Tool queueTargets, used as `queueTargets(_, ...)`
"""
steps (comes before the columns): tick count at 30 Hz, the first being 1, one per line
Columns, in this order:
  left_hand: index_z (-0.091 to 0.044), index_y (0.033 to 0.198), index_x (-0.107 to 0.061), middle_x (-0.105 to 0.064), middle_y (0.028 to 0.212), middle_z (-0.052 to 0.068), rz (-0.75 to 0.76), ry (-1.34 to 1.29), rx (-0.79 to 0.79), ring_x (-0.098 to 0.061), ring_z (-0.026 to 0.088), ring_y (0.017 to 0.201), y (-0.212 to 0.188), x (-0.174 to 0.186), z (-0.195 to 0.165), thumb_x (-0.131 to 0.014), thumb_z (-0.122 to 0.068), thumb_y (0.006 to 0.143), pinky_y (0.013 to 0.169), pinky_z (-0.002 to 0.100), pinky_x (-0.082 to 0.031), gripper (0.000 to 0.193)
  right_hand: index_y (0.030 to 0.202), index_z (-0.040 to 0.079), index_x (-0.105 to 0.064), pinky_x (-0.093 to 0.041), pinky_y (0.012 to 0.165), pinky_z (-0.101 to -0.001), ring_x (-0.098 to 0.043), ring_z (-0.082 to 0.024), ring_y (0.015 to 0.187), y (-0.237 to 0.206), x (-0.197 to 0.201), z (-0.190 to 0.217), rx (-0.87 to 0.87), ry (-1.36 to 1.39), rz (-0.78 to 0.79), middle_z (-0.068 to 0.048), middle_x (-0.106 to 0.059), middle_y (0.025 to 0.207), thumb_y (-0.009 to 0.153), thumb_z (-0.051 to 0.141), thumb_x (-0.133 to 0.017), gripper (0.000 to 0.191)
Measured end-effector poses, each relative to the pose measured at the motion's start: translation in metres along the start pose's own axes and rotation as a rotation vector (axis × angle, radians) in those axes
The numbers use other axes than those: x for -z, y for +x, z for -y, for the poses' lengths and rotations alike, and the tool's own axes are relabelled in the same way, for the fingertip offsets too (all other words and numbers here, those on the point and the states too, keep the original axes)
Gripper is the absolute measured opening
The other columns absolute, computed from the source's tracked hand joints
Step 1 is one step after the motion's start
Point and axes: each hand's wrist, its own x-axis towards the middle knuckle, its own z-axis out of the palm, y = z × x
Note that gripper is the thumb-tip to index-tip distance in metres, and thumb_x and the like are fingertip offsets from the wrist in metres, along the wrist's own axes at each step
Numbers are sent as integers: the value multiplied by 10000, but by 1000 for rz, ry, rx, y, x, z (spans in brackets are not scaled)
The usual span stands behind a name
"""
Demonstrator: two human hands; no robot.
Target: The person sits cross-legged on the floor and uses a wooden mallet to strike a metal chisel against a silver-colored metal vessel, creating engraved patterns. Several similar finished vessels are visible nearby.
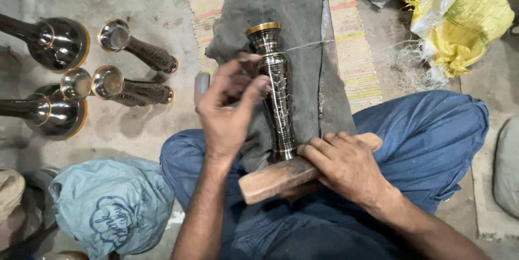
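A dark engraved metal vase (278, 92) with a brass rim lies lengthwise on a grey cloth (294, 16) between my knees. Its base rests against a wooden block (270, 180) on my lap. My left hand (230, 106) has its fingers closed around the vase's middle from the left side. My right hand (346, 165) presses on the wooden block next to the vase's base. I sit cross-legged in blue trousers (432, 135).
Several similar dark vases (138, 49) with brass rims lie on the concrete floor at left. A blue-grey bag (111, 206) sits at lower left. A striped mat (354, 60) lies under the cloth, and yellow sacks (459, 11) are heaped at upper right.
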Motion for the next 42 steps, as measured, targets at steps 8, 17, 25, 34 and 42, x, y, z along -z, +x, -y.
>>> queueTargets(8,-38,1333,-650,-743,1256,124,372,318,-366,-779,224,1103,22,-4,-13,-778,-116,976,917,334,-646,387,1149,76,-643,-578,759,-404,-723,-295,895,-15,15,-30,-230,316,-105,-114,-723,998,590,54,-774,575)
queueTargets(17,-89,1289,-678,-766,1165,110,492,507,-422,-774,238,987,34,-11,-35,-769,-197,960,854,366,-616,358,1313,7,-585,-562,816,-389,-722,-297,961,3,28,-85,-421,194,-444,-178,-710,1084,895,-23,-742,448)
queueTargets(25,-99,1272,-682,-776,1077,88,570,588,-385,-775,233,906,39,-18,-34,-718,-259,972,814,383,-613,341,1275,26,-610,-593,816,-374,-729,-271,931,13,19,-92,-573,309,-530,-135,-724,1021,969,51,-807,365)
queueTargets(34,-90,1287,-680,-775,1081,105,542,620,-333,-773,255,926,37,-15,-34,-731,-242,972,799,396,-609,353,1130,29,-616,-591,756,-376,-747,-239,895,5,19,-101,-534,250,-362,-130,-742,973,913,-39,-717,249)
queueTargets(42,-65,1301,-678,-749,1218,140,423,513,-382,-772,268,1053,29,-9,-25,-774,-228,977,892,369,-618,375,1111,34,-617,-561,693,-391,-665,-234,764,16,30,-110,-448,2,-262,-111,-671,852,1029,81,-771,181)
